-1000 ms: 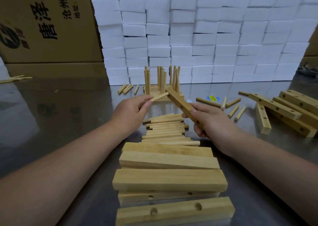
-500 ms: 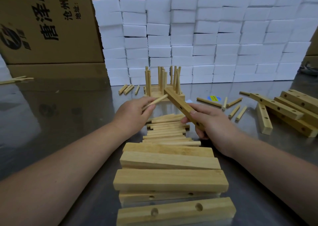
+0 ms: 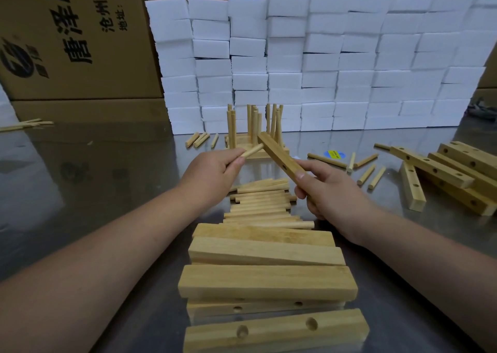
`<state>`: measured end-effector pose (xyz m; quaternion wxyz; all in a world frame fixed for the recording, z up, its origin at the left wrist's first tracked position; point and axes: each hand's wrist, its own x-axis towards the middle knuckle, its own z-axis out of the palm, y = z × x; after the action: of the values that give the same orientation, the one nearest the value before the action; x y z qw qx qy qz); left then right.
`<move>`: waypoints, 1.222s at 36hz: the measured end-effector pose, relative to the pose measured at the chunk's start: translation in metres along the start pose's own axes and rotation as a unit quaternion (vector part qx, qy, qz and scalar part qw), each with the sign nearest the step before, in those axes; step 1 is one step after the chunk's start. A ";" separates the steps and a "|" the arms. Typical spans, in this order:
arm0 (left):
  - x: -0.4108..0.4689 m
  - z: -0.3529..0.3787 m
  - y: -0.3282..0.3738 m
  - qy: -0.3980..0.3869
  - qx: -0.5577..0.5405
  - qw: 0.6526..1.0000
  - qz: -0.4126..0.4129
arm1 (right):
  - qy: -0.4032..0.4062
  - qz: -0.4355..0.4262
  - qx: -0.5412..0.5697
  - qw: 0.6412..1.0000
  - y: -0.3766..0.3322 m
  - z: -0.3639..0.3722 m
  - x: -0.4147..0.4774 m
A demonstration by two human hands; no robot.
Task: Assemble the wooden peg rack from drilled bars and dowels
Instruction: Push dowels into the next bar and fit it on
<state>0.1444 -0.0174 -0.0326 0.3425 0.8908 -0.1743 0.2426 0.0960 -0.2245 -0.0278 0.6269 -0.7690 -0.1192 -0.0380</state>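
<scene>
Stacked white foam blocks (image 3: 322, 57) and cardboard boxes (image 3: 67, 43) back a shiny metal bench (image 3: 94, 191). Above its middle the left hand (image 3: 212, 172) pinches a short dowel (image 3: 252, 149), whose far tip sits right at the side of a drilled bar (image 3: 279, 159). The right hand (image 3: 330, 188) grips that bar by its near end. A pile of dowels (image 3: 263, 202) and stacked bars (image 3: 266, 280) lie nearer; a rack (image 3: 255, 127) with upright pegs stands behind.

dowel (image 3: 252, 150) end inside left fingers (image 3: 234, 163)
</scene>
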 end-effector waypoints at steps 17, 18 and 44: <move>0.014 -0.010 0.013 -0.064 -0.232 0.953 -0.185 | -0.020 -0.015 -0.007 1.000 -0.002 0.000 -0.003; 0.014 -0.010 0.013 -0.067 -0.237 0.950 -0.190 | -0.023 -0.014 -0.008 1.000 -0.001 0.001 -0.002; 0.012 -0.013 -0.009 -0.228 0.060 0.956 -0.173 | 0.126 0.146 0.254 0.948 0.011 -0.009 0.019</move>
<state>0.1541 -0.0041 -0.0226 0.2767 0.9578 -0.0758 -0.0198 0.1180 -0.2325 -0.0327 0.8100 -0.5823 0.0687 -0.0105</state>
